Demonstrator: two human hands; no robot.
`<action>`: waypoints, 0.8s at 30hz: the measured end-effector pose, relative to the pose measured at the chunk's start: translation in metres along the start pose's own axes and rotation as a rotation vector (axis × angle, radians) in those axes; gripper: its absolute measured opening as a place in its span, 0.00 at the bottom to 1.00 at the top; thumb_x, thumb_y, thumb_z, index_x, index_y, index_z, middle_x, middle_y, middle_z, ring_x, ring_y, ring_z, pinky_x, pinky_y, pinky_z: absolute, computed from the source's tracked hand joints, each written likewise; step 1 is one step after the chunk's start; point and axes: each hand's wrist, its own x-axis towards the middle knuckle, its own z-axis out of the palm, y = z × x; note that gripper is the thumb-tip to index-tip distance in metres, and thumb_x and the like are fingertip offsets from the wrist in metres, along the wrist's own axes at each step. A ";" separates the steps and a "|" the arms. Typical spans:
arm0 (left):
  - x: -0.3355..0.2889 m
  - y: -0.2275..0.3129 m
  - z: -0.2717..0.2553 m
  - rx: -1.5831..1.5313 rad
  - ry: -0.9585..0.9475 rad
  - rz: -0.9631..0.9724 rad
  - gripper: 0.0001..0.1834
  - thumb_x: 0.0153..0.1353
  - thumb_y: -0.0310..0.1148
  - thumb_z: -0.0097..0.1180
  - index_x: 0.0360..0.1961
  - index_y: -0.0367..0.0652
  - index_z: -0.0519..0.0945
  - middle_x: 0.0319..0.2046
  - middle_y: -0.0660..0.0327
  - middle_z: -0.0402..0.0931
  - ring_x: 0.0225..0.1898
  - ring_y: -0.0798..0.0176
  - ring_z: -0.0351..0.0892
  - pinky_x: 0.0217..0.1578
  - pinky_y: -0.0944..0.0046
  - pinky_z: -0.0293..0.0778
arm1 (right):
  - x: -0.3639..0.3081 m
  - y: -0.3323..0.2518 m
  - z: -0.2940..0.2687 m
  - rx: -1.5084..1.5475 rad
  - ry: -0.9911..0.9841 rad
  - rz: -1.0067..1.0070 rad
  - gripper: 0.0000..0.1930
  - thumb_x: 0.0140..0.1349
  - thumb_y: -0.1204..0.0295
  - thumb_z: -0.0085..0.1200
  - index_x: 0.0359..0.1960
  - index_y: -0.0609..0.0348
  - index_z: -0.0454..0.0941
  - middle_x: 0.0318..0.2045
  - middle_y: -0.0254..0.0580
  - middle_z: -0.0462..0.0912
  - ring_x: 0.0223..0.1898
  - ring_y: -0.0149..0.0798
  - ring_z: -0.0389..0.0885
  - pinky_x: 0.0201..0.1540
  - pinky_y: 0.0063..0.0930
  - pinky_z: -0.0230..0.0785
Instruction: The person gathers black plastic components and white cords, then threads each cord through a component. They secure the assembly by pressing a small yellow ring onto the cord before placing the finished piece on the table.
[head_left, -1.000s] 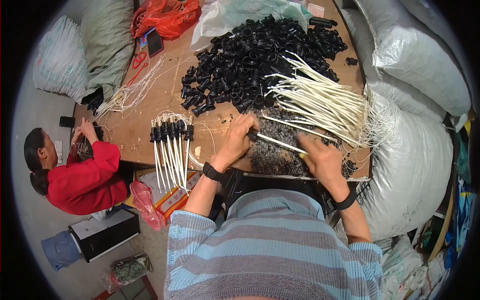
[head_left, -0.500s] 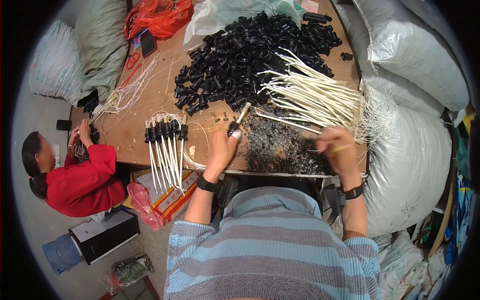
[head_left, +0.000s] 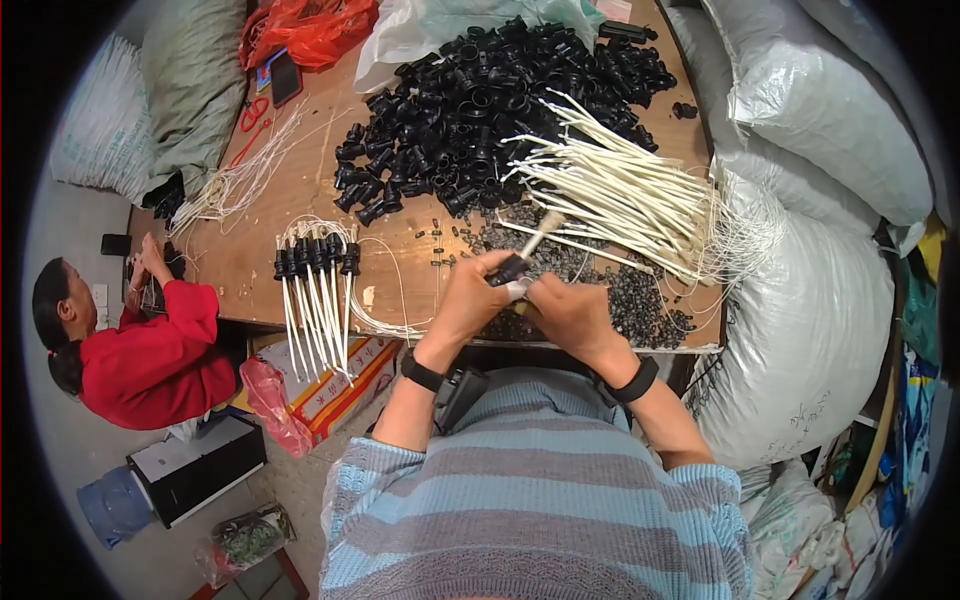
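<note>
My left hand (head_left: 466, 302) is closed around a black plastic fitting (head_left: 510, 268), with a pale sleeved wire (head_left: 541, 231) sticking out of it, tilted up to the right. Fingertips of my right hand (head_left: 578, 318) are pinched together right beside the fitting's lower end; what they hold is too small or hidden. Under and beyond both hands lie many small dark clips (head_left: 640, 305). Pale sleeved wires (head_left: 615, 195) lie in a bundle to the right, in front of a heap of black fittings (head_left: 470, 110). A row of fittings on wires (head_left: 318, 255) rests at the table's left front edge.
Stuffed white sacks (head_left: 800, 330) crowd the table's right side. At the left, a person in red (head_left: 150, 345) works at the same wooden table (head_left: 310, 170). Scissors (head_left: 254, 114), a phone (head_left: 287, 80) and a red bag (head_left: 310, 35) are at the far left. A carton (head_left: 335, 390) stands below.
My right hand has moved left from the clips to meet my left hand at the fitting. My left hand has shifted slightly right, keeping its hold. The whole view has shifted a little.
</note>
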 end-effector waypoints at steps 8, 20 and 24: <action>-0.008 -0.005 -0.003 0.436 0.068 0.285 0.22 0.48 0.15 0.53 0.47 0.38 0.76 0.38 0.53 0.77 0.43 0.52 0.77 0.46 0.61 0.71 | -0.006 0.002 -0.004 0.299 0.122 0.146 0.09 0.55 0.73 0.60 0.38 0.52 0.81 0.21 0.44 0.79 0.22 0.45 0.80 0.24 0.31 0.69; -0.015 -0.001 -0.004 0.637 -0.020 0.330 0.24 0.46 0.14 0.47 0.47 0.39 0.75 0.38 0.49 0.74 0.45 0.43 0.72 0.48 0.52 0.68 | 0.004 0.000 -0.002 0.251 0.110 0.277 0.06 0.53 0.73 0.57 0.34 0.51 0.80 0.16 0.46 0.76 0.19 0.50 0.78 0.21 0.40 0.68; -0.015 -0.006 -0.002 0.642 -0.040 0.364 0.24 0.45 0.14 0.48 0.47 0.39 0.75 0.40 0.49 0.74 0.44 0.43 0.73 0.46 0.52 0.69 | 0.003 0.002 0.000 0.338 0.041 0.242 0.07 0.54 0.74 0.58 0.35 0.54 0.80 0.20 0.48 0.78 0.22 0.49 0.79 0.24 0.37 0.69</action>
